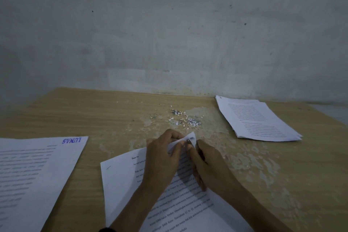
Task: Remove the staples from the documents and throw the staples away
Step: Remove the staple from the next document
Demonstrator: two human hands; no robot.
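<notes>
A person sits at a wooden desk [94,115] that stands against a pale, marked wall [169,34]. A printed document [122,184] lies askew on the near part of the desk, under both forearms. Its far corner is lifted off the surface. The left hand [162,156] pinches that raised corner between thumb and curled fingers. The right hand [209,164] is curled around a small metal tool [189,141], whose tip sits against the same corner, just beside the left thumb. Whether a staple is caught in the tip is too small to tell.

Just beyond the hands, loose staples [194,121] lie in a small heap mixed with white paper scraps [177,112] on a worn, pale patch of the desk. A stack of printed sheets [258,118] rests at the far right, well apart from the hands. Another sheet [37,165] lies at the near left, with a blue stamp reading "LUNAS" at its far corner.
</notes>
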